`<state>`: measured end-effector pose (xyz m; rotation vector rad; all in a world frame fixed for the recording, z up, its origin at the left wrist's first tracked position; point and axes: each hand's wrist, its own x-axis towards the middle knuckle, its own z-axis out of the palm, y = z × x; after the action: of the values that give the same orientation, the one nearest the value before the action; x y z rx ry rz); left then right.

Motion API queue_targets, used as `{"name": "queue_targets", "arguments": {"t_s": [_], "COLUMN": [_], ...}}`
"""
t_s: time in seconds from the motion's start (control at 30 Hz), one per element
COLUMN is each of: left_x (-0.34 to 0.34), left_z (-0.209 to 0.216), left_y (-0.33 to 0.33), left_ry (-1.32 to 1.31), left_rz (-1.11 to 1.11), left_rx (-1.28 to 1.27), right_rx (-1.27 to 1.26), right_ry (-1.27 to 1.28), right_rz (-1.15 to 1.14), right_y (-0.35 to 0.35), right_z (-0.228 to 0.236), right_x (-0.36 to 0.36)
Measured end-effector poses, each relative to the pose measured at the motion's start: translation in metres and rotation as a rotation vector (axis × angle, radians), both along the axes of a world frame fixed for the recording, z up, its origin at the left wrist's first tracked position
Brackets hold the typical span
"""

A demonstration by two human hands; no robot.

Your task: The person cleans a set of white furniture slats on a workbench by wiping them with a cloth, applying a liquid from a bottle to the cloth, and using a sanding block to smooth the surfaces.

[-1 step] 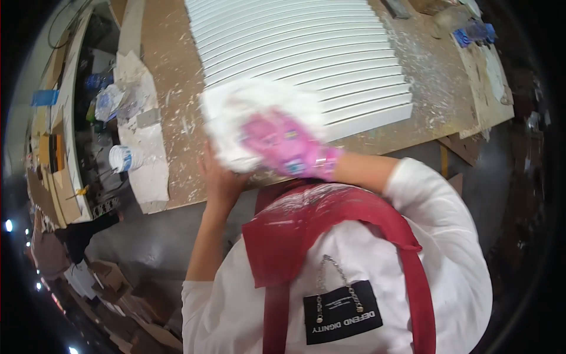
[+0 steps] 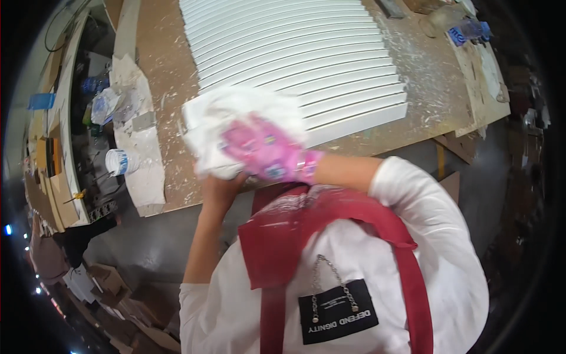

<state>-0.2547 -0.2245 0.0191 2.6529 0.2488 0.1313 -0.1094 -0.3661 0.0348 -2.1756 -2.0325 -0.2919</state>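
Note:
A crumpled white cloth [image 2: 203,121] lies over the near left corner of a white slatted panel [image 2: 283,44]. My right hand [image 2: 259,147], in a pink flower-patterned glove, presses down on the cloth and holds it, its fingers pointing up and left. Bare, my left hand [image 2: 221,187] is at the cloth's near left edge, by the table's front edge. Its thumb shows on the right side; the cloth hides most of the other fingers. The cloth also covers that corner of the panel.
The brown worktable [image 2: 168,76] is spotted with white paint. Torn board [image 2: 144,168] with a white cup [image 2: 118,161] and plastic bottles [image 2: 103,106] lie left. At the far right is another bottle [image 2: 469,32]. Cardboard boxes [image 2: 109,280] stand on the floor behind left.
The cloth and my gloved right hand have shifted a little left. My left hand's fingers are now more covered by the cloth. The whole view has also shifted slightly.

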Motion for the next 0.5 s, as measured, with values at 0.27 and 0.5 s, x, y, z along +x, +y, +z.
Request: {"name": "queue_targets", "arguments": {"t_s": [0.27, 0.5], "left_x": [0.006, -0.004], "left_z": [0.015, 0.002], "left_y": [-0.015, -0.016], "left_ry": [0.138, -0.048], "left_rz": [0.256, 0.369], "left_rx": [0.095, -0.379], "right_rx": [-0.246, -0.119], "right_ry": [0.163, 0.198], "right_rz": [-0.185, 0.186], "right_y": [-0.128, 0.002], "right_z": [0.043, 0.029], "right_x": [0.097, 0.020]}}
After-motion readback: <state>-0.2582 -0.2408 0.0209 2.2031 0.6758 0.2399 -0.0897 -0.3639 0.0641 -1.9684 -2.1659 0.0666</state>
